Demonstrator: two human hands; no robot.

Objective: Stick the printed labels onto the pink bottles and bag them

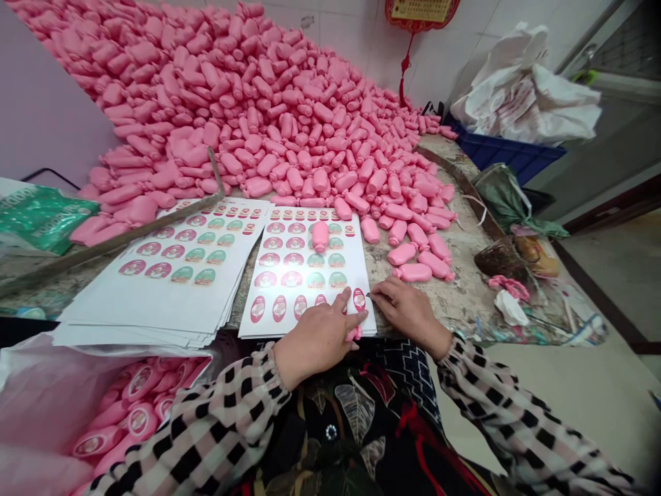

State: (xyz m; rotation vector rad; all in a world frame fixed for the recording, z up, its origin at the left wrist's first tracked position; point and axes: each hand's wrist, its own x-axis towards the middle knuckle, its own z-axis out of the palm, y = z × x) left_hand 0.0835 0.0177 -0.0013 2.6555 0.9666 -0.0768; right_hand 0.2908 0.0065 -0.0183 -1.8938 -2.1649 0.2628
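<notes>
A sheet of stickers (304,269) lies on a paper stack at the table's front edge, with round, arched and oval labels in pink and green. My left hand (320,337) rests on its lower edge, two fingers stretched across the paper. Beneath those fingers a pink bottle (354,333) shows in part, held against the palm. Beside the sheet's right edge, my right hand (407,311) is closed in a pinch on a thin dark pointed tool (370,296). The tip touches or nearly touches an oval sticker (359,300). One loose pink bottle (320,236) lies on the sheet.
Pink bottles (248,103) are heaped across the back. Another sticker stack (149,296) lies left, crossed by a long bar (155,224). Labelled bottles (139,406) fill a bag at lower left. A blue crate (506,148) and scraps (511,306) are at right.
</notes>
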